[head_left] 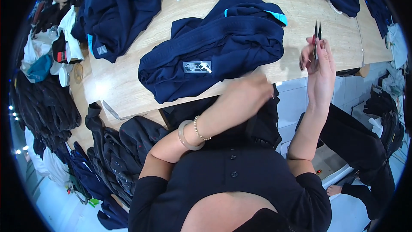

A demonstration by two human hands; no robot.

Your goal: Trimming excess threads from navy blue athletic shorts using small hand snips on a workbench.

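L hand – blurred, fingers curled, wrist bent | R hand – raised, fingers pinched shut

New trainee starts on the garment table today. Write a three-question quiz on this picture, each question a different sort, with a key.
1. True or false: the right hand holds small thread snips with the blades pointing up.
2. Which colour is the folded garment on the wooden table? A red, B navy blue, C white.
3. Fill in: the left hand is blurred at the table's near ____.

Key: 1 true; 2 B; 3 edge.
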